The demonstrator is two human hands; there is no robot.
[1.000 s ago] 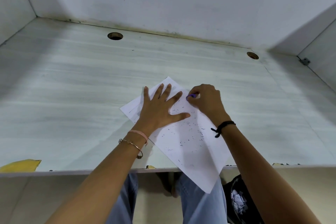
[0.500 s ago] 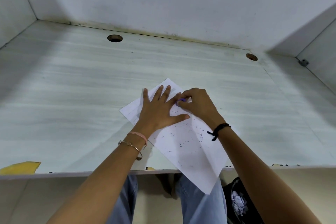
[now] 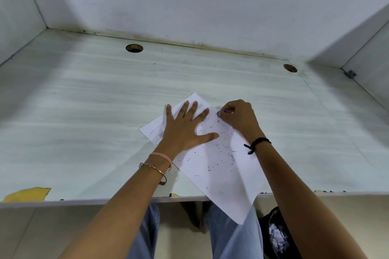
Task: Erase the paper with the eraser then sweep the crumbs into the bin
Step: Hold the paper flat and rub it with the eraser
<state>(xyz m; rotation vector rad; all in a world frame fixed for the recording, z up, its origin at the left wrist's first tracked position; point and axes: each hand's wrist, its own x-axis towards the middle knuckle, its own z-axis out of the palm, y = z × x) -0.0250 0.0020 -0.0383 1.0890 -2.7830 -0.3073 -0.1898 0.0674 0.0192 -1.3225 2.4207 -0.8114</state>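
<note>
The paper (image 3: 219, 166) lies slantwise on the pale desk (image 3: 84, 111), its near corner hanging over the front edge above the person's knees. The left hand (image 3: 185, 130) presses flat on the sheet's far half, fingers straight and spread wide. The right hand (image 3: 240, 118) sits at the sheet's right edge with its fingers curled tight, pinching a small purple eraser (image 3: 221, 112) whose tip touches the paper. Dark crumbs (image 3: 221, 153) are scattered over the middle of the sheet, mostly between the two wrists. Below the desk edge, on the right beside the knee, a dark bin (image 3: 275, 235) shows, with white scraps inside.
</note>
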